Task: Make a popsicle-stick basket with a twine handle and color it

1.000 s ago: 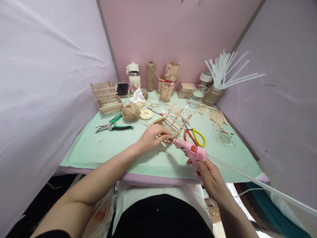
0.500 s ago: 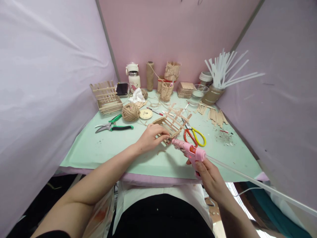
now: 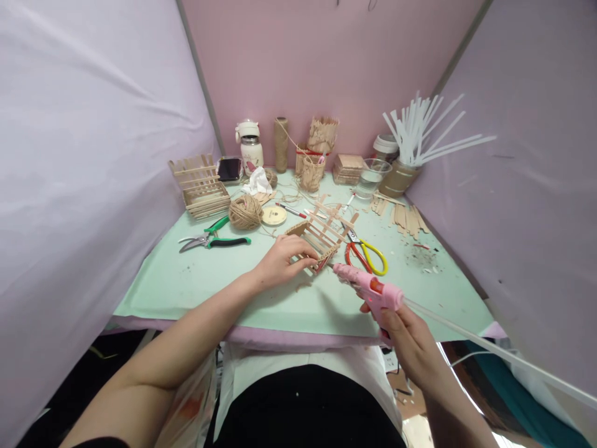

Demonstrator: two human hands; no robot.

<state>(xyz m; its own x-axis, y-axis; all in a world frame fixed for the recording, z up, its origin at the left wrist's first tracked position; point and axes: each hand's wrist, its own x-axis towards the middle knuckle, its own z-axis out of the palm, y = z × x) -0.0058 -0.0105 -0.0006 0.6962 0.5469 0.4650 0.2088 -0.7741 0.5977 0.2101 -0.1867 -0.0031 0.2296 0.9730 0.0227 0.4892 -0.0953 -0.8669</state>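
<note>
My left hand [image 3: 290, 260] grips the near left edge of a small basket [image 3: 330, 254] built of wooden craft sticks, with a lattice of sticks [image 3: 332, 215] rising at its far side. Wrapped round the handle of a pink hot glue gun [image 3: 372, 291], my right hand [image 3: 407, 333] points its nozzle at the basket's near right corner. A long clear glue stick [image 3: 471, 335] runs out of the gun's back. Just beyond the gun lie scissors [image 3: 368, 256] with one red and one yellow handle. My left fingertips partly hide the basket's near edge.
Green-handled pruning shears [image 3: 215, 239], a ball of twine [image 3: 245, 212] and a round yellowish disc [image 3: 274, 215] lie to the left. A finished-looking stick basket [image 3: 205, 190] stands behind them. Loose craft sticks [image 3: 409, 221], a clear cup [image 3: 372, 177] and a tub of white sticks [image 3: 401, 179] are right.
The glue gun in my right hand has moved right and slightly toward me, its nozzle drawing off the basket's edge. My left hand stays on the basket, nearly still.
</note>
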